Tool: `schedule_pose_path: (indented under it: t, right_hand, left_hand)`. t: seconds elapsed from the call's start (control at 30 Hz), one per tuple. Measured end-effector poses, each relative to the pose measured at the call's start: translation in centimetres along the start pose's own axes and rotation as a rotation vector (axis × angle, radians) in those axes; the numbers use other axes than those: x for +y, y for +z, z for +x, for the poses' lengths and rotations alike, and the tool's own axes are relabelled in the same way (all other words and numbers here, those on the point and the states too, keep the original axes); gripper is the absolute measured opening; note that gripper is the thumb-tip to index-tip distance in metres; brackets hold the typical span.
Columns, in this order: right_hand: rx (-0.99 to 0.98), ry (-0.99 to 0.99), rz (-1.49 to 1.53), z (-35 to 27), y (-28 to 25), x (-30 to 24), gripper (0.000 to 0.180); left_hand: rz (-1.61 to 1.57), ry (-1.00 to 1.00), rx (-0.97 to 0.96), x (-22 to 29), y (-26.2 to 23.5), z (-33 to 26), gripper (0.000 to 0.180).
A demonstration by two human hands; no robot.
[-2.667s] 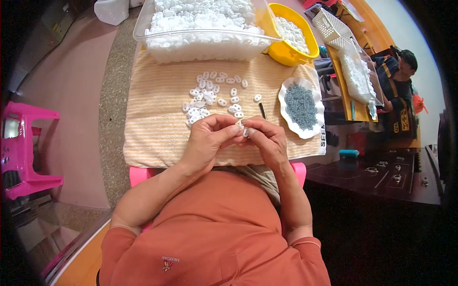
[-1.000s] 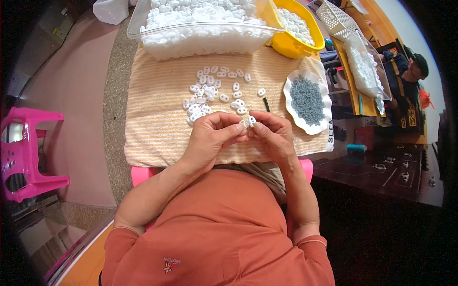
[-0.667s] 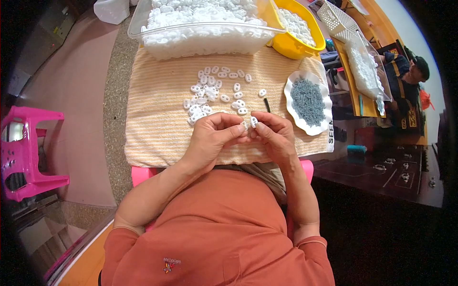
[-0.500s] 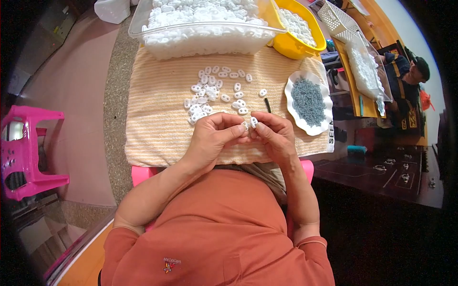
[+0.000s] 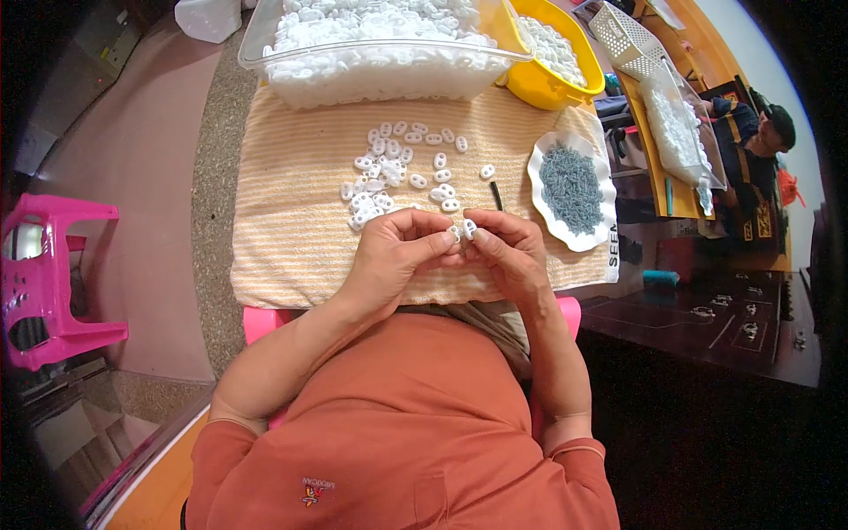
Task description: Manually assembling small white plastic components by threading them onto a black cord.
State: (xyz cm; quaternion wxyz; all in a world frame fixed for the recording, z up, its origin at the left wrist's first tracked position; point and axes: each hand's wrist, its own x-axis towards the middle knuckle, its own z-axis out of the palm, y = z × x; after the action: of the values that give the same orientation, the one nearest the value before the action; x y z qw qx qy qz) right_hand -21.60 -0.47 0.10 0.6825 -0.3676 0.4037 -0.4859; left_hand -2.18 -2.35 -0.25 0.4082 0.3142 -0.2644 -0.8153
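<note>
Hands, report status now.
Left hand and right hand pinch small white plastic pieces together above the striped towel. Loose pieces lie beyond the fingers. Nothing blocks them.

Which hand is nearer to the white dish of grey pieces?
The right hand. It sits just left of the white dish of grey pieces, close to its near rim. The left hand is farther away, on the other side of the right hand.

Pink plastic stool (image 5: 49, 283), pinkish floor (image 5: 132, 159), dark wooden table (image 5: 707, 327)
</note>
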Motion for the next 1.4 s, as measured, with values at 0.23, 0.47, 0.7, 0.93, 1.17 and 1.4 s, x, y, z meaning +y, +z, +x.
schedule_pose_path:
  t: [0.23, 0.47, 0.7, 0.93, 1.17, 1.4]
  right_hand:
    - [-0.002, -0.01, -0.035, 0.1, 0.0, -0.1, 0.03]
    - [-0.01, 0.001, -0.04, 0.1, -0.6, 0.3, 0.029]
    - [0.004, 0.013, -0.048, -0.1, 0.4, -0.2, 0.029]
    - [-0.019, -0.007, -0.055, -0.2, 0.8, -0.3, 0.029]
    - [-0.023, -0.029, -0.092, -0.2, 0.7, -0.1, 0.027]
    - [-0.053, -0.046, -0.101, -0.2, 0.7, -0.2, 0.027]
  left_hand:
    - [0.001, -0.006, 0.004, 0.1, 0.0, 0.0, 0.016]
    - [0.007, 0.007, -0.033, -0.1, -0.1, 0.1, 0.015]
    - [0.01, 0.006, -0.027, -0.2, -0.2, 0.2, 0.016]
    - [0.029, 0.007, -0.031, -0.3, -0.2, 0.1, 0.017]
    - [0.038, 0.014, -0.029, -0.1, 0.1, 0.1, 0.017]
    - [0.036, 0.011, -0.034, -0.2, -0.1, 0.2, 0.016]
